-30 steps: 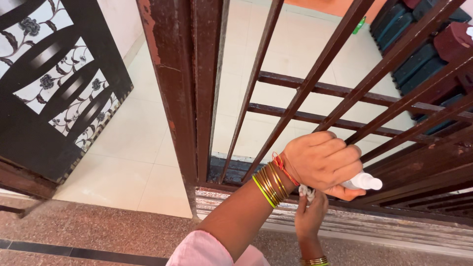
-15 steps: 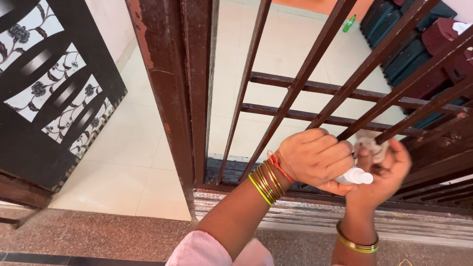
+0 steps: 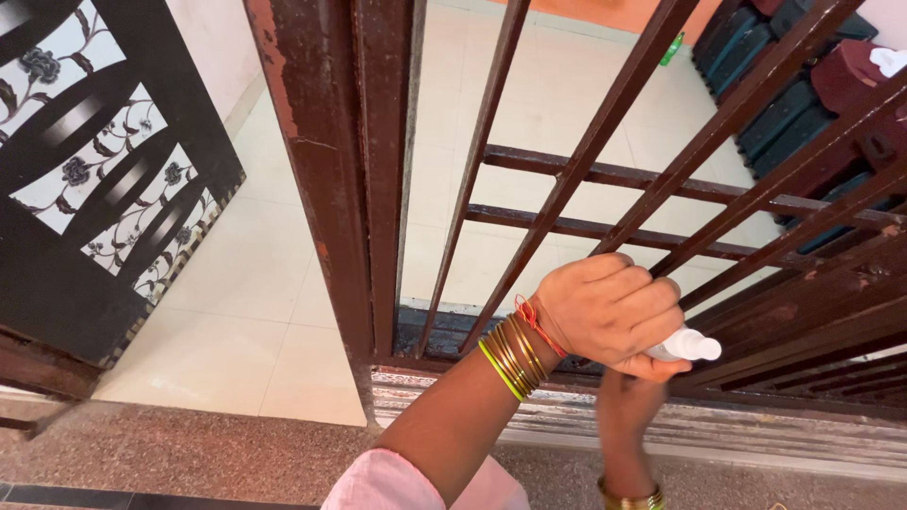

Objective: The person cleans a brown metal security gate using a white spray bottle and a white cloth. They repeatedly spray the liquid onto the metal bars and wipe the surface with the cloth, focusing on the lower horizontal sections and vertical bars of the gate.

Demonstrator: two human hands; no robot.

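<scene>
The small white bottle stayed clenched in the left hand against the brown gate bars, while the right hand, half a second earlier raised beside the nozzle, had dropped below, blurred, its grip unreadable.

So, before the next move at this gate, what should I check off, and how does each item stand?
1. Left hand grips the white bottle: ok.
2. Bottle nozzle clear of the fingers: ok.
3. Right hand sharp enough to judge: not ok, blurred.
4. Right hand holding anything: cannot tell.
5. Brown gate bars in reach of the bottle: ok.
6. Bangles clear of the bars: ok.
</scene>
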